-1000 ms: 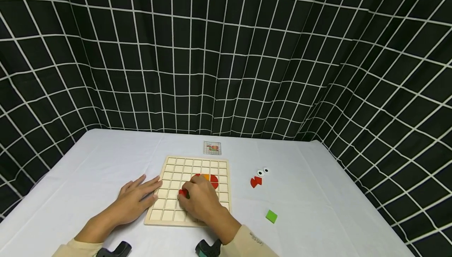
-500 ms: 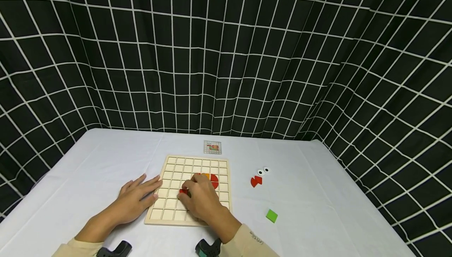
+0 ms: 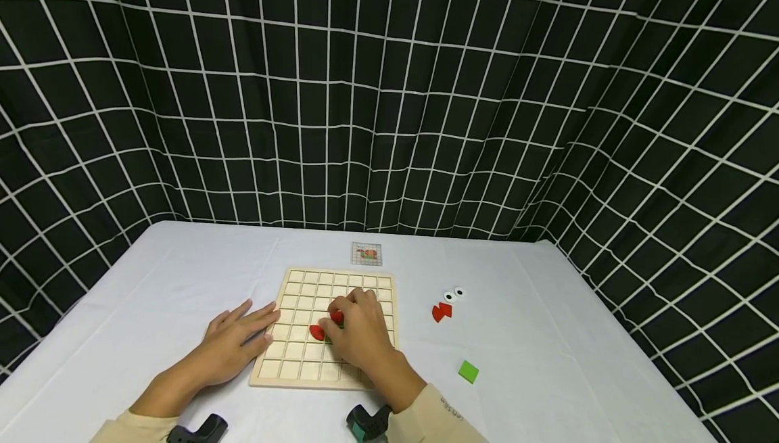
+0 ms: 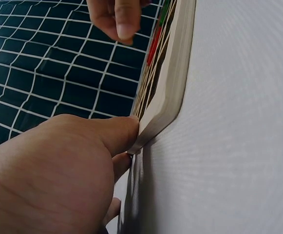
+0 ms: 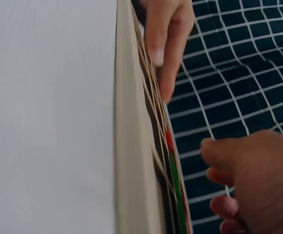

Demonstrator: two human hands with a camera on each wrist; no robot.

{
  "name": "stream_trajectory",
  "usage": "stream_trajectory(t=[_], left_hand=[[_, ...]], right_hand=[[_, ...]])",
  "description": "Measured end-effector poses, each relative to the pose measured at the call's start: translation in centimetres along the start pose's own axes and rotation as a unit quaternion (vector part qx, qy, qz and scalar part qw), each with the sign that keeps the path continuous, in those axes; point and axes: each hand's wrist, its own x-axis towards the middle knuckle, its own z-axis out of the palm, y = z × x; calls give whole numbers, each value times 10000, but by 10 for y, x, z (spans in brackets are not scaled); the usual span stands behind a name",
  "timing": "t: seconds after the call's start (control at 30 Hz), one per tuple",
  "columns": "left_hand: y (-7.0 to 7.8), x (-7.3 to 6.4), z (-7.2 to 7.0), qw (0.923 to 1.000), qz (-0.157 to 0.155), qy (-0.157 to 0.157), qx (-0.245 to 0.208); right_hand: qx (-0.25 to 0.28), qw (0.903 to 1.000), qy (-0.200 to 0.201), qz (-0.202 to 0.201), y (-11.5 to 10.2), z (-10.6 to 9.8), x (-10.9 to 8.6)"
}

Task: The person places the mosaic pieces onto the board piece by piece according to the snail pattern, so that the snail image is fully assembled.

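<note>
A shallow wooden grid board point(image 3: 292, 368) lies on the table. My left hand point(image 3: 234, 348) rests against its left edge with fingers extended; in the left wrist view, the thumb point(image 4: 119, 134) touches the frame near a corner. Over the board's middle is my right hand point(image 3: 365, 335), thumb and fingers apart, with nothing visibly held. A red rounded piece point(image 3: 316, 332) sits in a cell left of the right thumb. Another red piece point(image 3: 337, 318) shows between the right fingers and thumb. Green pieces point(image 5: 178, 185) lie in the board too; the right hand hides much of them in the head view.
Right of the board, two red pieces point(image 3: 438, 313) lie beside two white eye discs point(image 3: 449, 297). A green square point(image 3: 468, 372) lies nearer the front. A small picture card point(image 3: 366, 254) is behind the board. Black grid-patterned curtain point(image 3: 341, 91) surrounds the white table point(image 3: 548, 362).
My right hand has let go of the red rounded piece at the board's left-middle and moved slightly right and away from me. The left hand stays in place.
</note>
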Motion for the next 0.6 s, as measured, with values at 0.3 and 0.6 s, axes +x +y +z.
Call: stream_trajectory(t=[0.3,0.6], left_hand=[[0,1,1,10000,-34,-39,6],[0,1,1,9999,-91,-26,48]], right_hand=[[549,9971,161,495,33,-35,1],[522,9935,394,929,67,-70,-4]])
